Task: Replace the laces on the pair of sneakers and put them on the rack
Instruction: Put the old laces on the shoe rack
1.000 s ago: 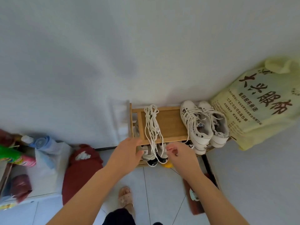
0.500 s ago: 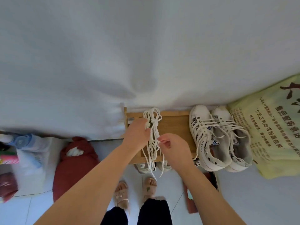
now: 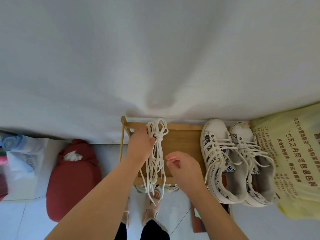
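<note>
A knotted bundle of white laces (image 3: pixel 156 149) lies on the top shelf of the wooden rack (image 3: pixel 183 141), its loose ends hanging over the front edge. My left hand (image 3: pixel 141 146) grips the bundle just below its knot. My right hand (image 3: pixel 183 168) hovers to the right of the laces, fingers loosely curled, holding nothing. A pair of white printed sneakers (image 3: pixel 237 161) with white laces stands on the right end of the same shelf, toes toward the wall.
A yellow printed plastic bag (image 3: pixel 290 156) leans at the right of the rack. A red cloth sack (image 3: pixel 72 179) and white bags (image 3: pixel 22 153) sit on the floor at left. More shoes (image 3: pixel 170 187) show under the shelf. My sandalled feet (image 3: pixel 152 203) stand on the tiles.
My left hand moved up from the shelf's front edge to grip the lace bundle near its knot. My right hand let go of the lace strands and drew slightly right. The camera moved closer.
</note>
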`<state>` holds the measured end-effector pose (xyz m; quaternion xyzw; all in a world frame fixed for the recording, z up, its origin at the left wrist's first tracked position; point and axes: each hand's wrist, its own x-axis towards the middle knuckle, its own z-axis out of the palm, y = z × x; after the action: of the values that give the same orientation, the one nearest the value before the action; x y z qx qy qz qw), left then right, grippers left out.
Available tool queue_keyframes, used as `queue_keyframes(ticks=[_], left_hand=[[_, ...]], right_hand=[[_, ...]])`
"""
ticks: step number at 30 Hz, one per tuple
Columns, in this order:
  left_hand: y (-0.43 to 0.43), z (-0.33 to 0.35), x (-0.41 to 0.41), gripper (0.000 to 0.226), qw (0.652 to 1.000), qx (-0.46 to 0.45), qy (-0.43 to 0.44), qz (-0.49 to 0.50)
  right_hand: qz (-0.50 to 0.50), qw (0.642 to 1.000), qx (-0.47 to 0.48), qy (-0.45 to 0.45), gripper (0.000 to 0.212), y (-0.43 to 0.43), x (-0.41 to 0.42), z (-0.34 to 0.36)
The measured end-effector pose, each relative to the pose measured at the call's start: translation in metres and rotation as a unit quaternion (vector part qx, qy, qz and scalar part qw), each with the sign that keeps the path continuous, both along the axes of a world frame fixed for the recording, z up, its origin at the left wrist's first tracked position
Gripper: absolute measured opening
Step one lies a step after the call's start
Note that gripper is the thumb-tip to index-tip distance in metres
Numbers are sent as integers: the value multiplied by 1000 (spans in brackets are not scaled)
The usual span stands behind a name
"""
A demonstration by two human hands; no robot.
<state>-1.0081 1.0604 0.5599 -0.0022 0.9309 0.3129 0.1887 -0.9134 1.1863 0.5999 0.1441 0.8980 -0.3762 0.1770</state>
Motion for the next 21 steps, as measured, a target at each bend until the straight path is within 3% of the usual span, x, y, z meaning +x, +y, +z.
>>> queue_keyframes(ticks=[7, 12, 15, 19, 21], left_hand=[[-11, 20, 16, 10, 995, 72, 16, 73], [-29, 57, 35, 17, 980, 152, 51, 120], [-39, 80, 45, 25, 955, 244, 23, 167], [-48, 103, 55, 29, 906, 361, -26, 221], [-49, 113, 61, 30, 889, 394, -46, 229]], right_hand=[[11, 1000, 2, -3, 19, 1, 0, 4], [-6, 999, -47, 20, 17, -6, -1, 21], [-9, 996, -79, 26, 18, -15, -4, 34], [30, 991, -125, 47, 34, -31, -8, 53], [51, 983, -167, 56, 30, -39, -8, 63]])
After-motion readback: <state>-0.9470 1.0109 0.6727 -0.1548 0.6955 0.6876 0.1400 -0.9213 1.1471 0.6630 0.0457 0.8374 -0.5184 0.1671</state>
